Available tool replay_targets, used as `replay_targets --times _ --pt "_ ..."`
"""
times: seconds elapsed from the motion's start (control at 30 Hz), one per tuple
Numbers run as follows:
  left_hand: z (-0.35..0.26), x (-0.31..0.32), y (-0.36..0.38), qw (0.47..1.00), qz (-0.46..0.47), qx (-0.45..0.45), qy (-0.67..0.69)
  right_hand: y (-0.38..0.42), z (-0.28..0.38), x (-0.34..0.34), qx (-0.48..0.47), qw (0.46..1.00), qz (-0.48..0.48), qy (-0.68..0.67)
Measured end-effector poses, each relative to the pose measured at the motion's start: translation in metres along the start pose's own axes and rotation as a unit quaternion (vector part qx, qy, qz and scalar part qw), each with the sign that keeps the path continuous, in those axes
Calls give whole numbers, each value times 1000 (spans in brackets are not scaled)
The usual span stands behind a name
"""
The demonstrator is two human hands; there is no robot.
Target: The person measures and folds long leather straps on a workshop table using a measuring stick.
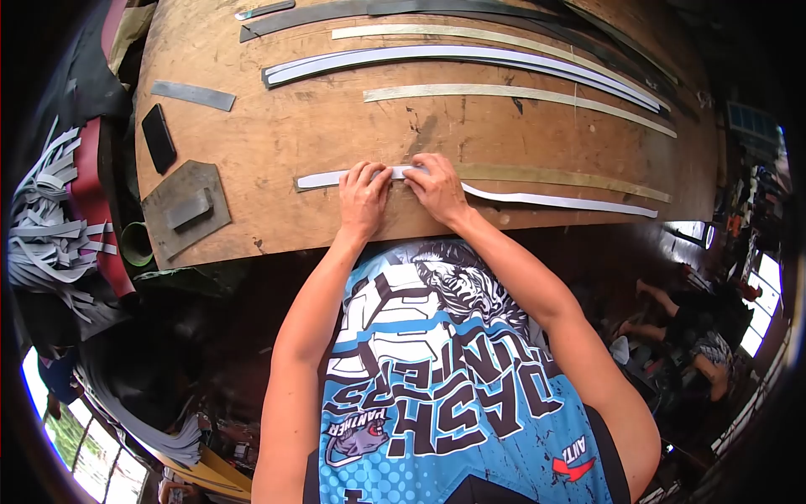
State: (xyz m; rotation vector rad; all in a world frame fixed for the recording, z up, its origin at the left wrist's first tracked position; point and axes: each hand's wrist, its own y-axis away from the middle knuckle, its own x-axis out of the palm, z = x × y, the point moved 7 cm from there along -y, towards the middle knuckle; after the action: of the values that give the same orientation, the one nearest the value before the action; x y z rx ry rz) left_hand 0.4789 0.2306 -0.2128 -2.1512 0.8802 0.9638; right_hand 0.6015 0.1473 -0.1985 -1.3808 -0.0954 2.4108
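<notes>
1. Head view: your left hand (363, 197) and right hand (437, 189) pinch the white strip (546, 199), partly laid along the tan strip (571, 180) on the table (294, 126).
2. You should align edges, then press flat progressively toward the loose end.

Head-worn fisheye view, facing forward and down, close above hands (364, 200) and table (294, 130)

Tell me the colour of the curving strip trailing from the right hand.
The curving strip is white, showing best in the head view.
</notes>
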Motion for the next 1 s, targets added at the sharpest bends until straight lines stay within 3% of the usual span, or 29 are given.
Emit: replay_targets --times 0.03,0.1,0.23,0.37,0.53,0.7,1.0 --pt "0 0 -1 1000 4 1 -2 4 -2 -5 0 1000 1 2" --pt "-2 -1 0 1000 2 -3 2 13 -24 -13 134 985 59 -97" --pt "-2 -2 1 1000 6 -11 -2 19 -39 -41 155 974 82 -141" --pt "-2 -1 0 999 17 -22 -18 20 -51 -49 153 969 126 -146" --pt "-2 0 -3 998 47 -31 -4 20 -54 -51 57 992 98 -64" --pt "-10 2 -7 993 104 -5 -62 23 -54 -49 46 995 84 -32" --pt "-10 3 -5 993 102 -14 -60 29 -56 -46 18 998 51 -15"
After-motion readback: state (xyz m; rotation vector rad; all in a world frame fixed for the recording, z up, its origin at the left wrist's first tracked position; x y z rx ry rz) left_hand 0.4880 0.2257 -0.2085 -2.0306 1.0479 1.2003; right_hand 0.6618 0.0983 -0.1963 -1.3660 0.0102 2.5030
